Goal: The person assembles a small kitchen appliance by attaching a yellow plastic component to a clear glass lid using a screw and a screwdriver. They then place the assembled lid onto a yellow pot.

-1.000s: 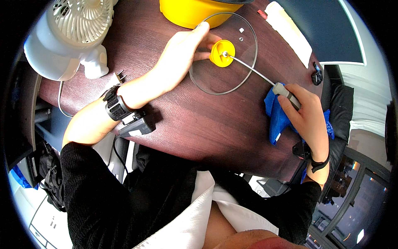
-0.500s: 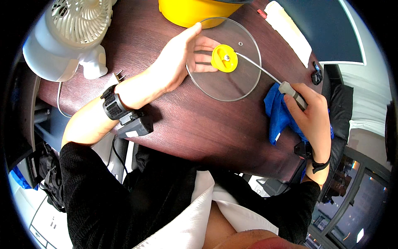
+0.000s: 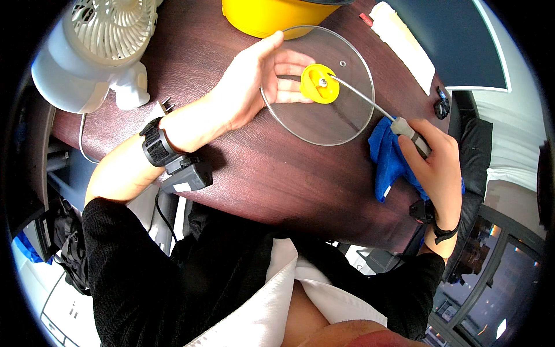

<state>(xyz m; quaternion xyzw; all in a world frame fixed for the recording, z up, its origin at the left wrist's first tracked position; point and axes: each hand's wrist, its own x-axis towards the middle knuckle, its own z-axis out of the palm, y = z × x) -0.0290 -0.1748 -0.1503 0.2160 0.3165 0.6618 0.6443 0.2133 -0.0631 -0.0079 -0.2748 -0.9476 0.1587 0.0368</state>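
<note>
A round clear glass lid [image 3: 347, 118] with a yellow knob [image 3: 314, 94] at its middle is tilted up in my left hand [image 3: 248, 84]. The fingers show through the glass and reach the knob's left side, while the thumb lies along the rim. A small screw sits at the knob's centre. My right hand [image 3: 436, 150] is closed around the grey handle of a screwdriver [image 3: 370, 102]. Its shaft crosses the lid from the right, and the tip is at the knob, just beside the screw.
A yellow pot [image 3: 266, 17] stands at the far edge of the dark wooden table [image 3: 260, 179]. At the left is a white fan [image 3: 75, 75] with a plug [image 3: 165, 107] nearby. A blue cloth [image 3: 384, 162] lies under my right hand; a white paper strip [image 3: 404, 49] lies beyond.
The lid and its knob have shifted slightly to the right and nearer. The screwdriver tip has moved a little with them, and both hands keep their grip.
</note>
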